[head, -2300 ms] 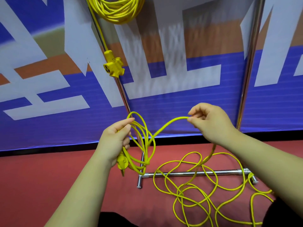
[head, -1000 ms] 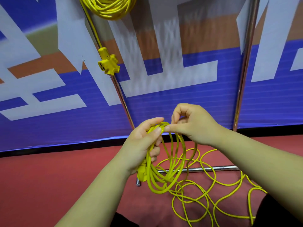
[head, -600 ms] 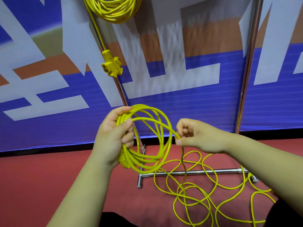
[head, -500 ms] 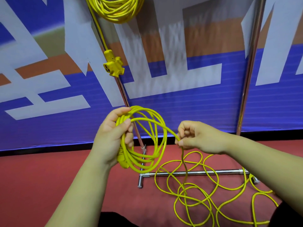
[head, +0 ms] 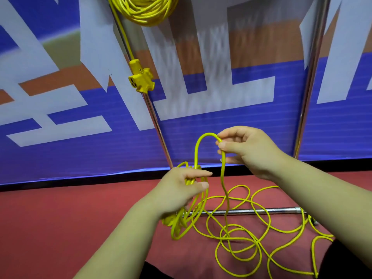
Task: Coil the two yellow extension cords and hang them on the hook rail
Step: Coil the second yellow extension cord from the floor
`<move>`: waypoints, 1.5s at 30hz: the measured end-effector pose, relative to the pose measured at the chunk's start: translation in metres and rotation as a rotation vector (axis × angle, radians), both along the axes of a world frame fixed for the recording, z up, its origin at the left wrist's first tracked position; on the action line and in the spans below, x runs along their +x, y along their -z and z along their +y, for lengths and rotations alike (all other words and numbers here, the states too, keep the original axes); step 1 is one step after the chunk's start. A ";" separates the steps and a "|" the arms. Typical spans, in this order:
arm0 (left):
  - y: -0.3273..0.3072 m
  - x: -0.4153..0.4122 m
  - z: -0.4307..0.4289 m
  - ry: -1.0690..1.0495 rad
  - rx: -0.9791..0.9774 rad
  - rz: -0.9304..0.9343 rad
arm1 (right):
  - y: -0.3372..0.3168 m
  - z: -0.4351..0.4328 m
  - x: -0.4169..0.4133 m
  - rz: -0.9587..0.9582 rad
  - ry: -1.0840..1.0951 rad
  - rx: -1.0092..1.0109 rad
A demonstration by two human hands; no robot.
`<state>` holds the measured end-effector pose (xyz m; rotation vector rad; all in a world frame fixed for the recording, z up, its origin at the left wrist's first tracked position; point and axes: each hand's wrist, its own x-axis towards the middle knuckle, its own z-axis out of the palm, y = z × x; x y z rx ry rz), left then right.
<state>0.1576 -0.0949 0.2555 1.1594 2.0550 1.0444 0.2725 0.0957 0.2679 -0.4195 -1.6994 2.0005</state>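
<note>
Here the left hand (head: 181, 190) curls round a small coil (head: 181, 220) of yellow cord, forefinger stretched out. The right hand (head: 249, 152), just above, pinches the same cord (head: 196, 154) at the top of a raised arch. The slack sprawls in loose loops over the red floor (head: 60, 218) and a metal bar (head: 277, 210). The second cord (head: 147, 11) hangs coiled overhead, its socket block (head: 141, 78) dangling.

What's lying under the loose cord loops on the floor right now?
A chrome bar lies on the red floor beneath the loose cord. Its left end is covered by the left hand and its coil.
</note>
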 end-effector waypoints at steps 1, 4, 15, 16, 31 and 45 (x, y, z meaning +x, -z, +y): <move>0.005 0.001 0.005 -0.021 -0.019 0.011 | -0.001 -0.003 -0.001 0.004 -0.016 -0.019; 0.018 0.006 0.018 -0.035 -0.030 -0.044 | -0.003 -0.009 -0.005 0.022 -0.043 -0.072; -0.012 0.004 0.022 -0.167 0.277 -0.177 | 0.008 0.022 0.002 -0.006 0.042 0.095; -0.019 0.002 0.017 -0.204 0.346 -0.211 | 0.015 0.025 0.003 -0.054 0.004 0.164; -0.063 -0.003 -0.021 -0.281 0.804 -0.624 | 0.068 -0.014 -0.010 -0.338 -0.211 0.590; -0.053 -0.038 -0.048 -0.462 0.859 -0.734 | 0.051 -0.040 -0.025 -0.095 -0.116 0.054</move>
